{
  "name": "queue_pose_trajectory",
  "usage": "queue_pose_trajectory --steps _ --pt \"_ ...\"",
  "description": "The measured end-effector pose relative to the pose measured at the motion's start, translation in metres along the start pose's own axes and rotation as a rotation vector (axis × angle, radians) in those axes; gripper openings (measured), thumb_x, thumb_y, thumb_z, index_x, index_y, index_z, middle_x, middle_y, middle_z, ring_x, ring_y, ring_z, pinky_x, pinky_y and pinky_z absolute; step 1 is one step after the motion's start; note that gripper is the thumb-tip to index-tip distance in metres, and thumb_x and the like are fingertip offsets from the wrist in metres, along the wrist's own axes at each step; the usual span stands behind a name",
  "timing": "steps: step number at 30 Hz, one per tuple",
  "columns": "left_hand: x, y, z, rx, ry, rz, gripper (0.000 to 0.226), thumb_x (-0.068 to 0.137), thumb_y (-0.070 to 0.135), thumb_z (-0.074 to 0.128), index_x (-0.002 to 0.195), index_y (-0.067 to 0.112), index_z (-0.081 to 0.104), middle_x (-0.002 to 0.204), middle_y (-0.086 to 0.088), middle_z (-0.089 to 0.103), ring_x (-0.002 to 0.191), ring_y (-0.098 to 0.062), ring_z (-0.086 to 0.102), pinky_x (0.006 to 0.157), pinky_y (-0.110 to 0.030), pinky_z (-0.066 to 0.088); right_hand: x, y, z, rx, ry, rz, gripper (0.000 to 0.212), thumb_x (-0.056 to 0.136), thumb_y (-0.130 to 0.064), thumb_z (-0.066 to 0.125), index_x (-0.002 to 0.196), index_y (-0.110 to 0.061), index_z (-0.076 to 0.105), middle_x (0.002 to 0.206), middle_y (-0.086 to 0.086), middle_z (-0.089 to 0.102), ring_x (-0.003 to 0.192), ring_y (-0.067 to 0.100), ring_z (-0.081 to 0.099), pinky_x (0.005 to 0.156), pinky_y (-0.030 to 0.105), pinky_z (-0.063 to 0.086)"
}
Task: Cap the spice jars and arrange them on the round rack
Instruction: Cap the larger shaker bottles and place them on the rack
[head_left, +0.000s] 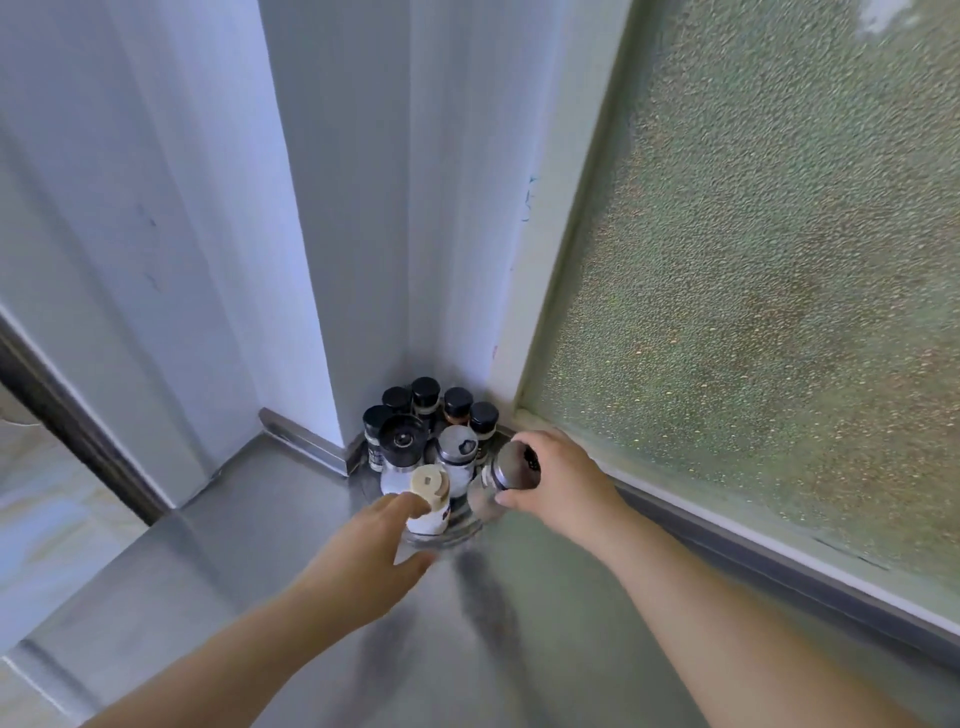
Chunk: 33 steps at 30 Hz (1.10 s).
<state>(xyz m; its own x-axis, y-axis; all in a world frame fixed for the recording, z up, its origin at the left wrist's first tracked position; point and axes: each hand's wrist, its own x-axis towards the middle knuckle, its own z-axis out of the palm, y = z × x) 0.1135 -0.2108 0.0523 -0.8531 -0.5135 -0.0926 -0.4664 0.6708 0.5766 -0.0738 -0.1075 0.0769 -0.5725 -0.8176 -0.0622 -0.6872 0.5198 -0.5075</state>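
Both hands work at the corner: left hand (363, 551) rests straight fingers against a beige-capped white spice jar (429, 499); right hand (558, 480) grips a steel-capped glass shaker (506, 475) on the round metal rack (457, 530), grey steel worktop (311, 597), beside white wall (363, 208) and frosted window (779, 234).

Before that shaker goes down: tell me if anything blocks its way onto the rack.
Nothing visible does. The right hand holds the steel-capped shaker at the rack's right edge, beside another shaker; the left hand touches the beige-capped jar.
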Motion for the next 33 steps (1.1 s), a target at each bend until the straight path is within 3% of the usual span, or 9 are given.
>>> queue_pose_trajectory --steps 3,12,17,22,27,30,33 --pt "0.011 -0.012 -0.006 -0.017 0.004 -0.002 0.040 0.085 0.037 0.056 0.121 0.027 0.043 0.124 0.009 0.051 0.110 -0.009 0.051 0.090 -0.017 0.037 0.026 -0.002 0.014 -0.052 -0.048 0.022 0.068 0.069 -0.031 0.078 0.128 -0.017 0.047 0.133 0.004 0.046 0.119 0.021 0.049 0.094 0.026 0.037" --pt "0.029 -0.032 -0.010 -0.072 0.008 0.001 0.039 0.085 0.036 0.057 0.121 0.029 0.043 0.121 0.013 0.050 0.111 -0.007 0.048 0.090 -0.016 0.034 0.059 0.003 0.048 -0.086 -0.129 0.079 0.059 0.065 -0.035 0.079 0.113 -0.011 0.054 0.115 0.009 0.052 0.105 0.028 0.056 0.090 0.037 0.045" --pt "0.033 -0.034 -0.008 -0.079 0.012 0.017 0.039 0.085 0.035 0.057 0.121 0.028 0.043 0.123 0.012 0.050 0.111 -0.006 0.048 0.089 -0.013 0.031 0.063 0.001 0.058 -0.128 -0.181 0.075 0.056 0.066 -0.034 0.078 0.109 -0.010 0.051 0.116 0.009 0.049 0.105 0.030 0.055 0.084 0.035 0.045" --pt "0.033 -0.032 -0.007 -0.090 0.009 0.030 0.037 0.085 0.034 0.057 0.120 0.028 0.045 0.121 0.012 0.050 0.109 -0.005 0.048 0.087 -0.013 0.030 0.058 0.006 0.070 -0.119 -0.207 0.133 0.068 0.072 -0.034 0.074 0.128 -0.010 0.044 0.125 0.009 0.045 0.115 0.028 0.051 0.091 0.032 0.041" --pt "0.029 -0.023 -0.009 -0.078 0.033 0.059 0.037 0.085 0.035 0.057 0.119 0.029 0.045 0.114 0.018 0.047 0.101 -0.001 0.046 0.084 -0.011 0.030 0.046 0.008 0.067 -0.110 -0.199 0.117 0.089 0.074 -0.035 0.072 0.145 -0.018 0.020 0.138 0.008 0.035 0.122 0.030 0.048 0.099 0.039 0.043" --pt "0.029 -0.007 -0.008 -0.069 0.051 0.114 0.034 0.084 0.034 0.058 0.115 0.028 0.048 0.106 0.020 0.048 0.096 0.001 0.047 0.073 -0.004 0.033 0.025 0.017 0.049 -0.087 -0.103 0.098 0.078 0.081 -0.034 0.064 0.144 -0.020 0.020 0.138 0.006 0.035 0.124 0.026 0.047 0.099 0.038 0.042" --pt "0.033 0.015 0.002 -0.058 0.028 0.170 0.032 0.083 0.032 0.059 0.114 0.024 0.051 0.103 0.014 0.052 0.094 -0.004 0.049 0.073 -0.007 0.035 -0.007 0.035 0.023 -0.094 -0.074 0.114 0.070 0.086 -0.035 0.057 0.145 -0.020 0.022 0.139 0.005 0.037 0.124 0.023 0.044 0.102 0.035 0.039"
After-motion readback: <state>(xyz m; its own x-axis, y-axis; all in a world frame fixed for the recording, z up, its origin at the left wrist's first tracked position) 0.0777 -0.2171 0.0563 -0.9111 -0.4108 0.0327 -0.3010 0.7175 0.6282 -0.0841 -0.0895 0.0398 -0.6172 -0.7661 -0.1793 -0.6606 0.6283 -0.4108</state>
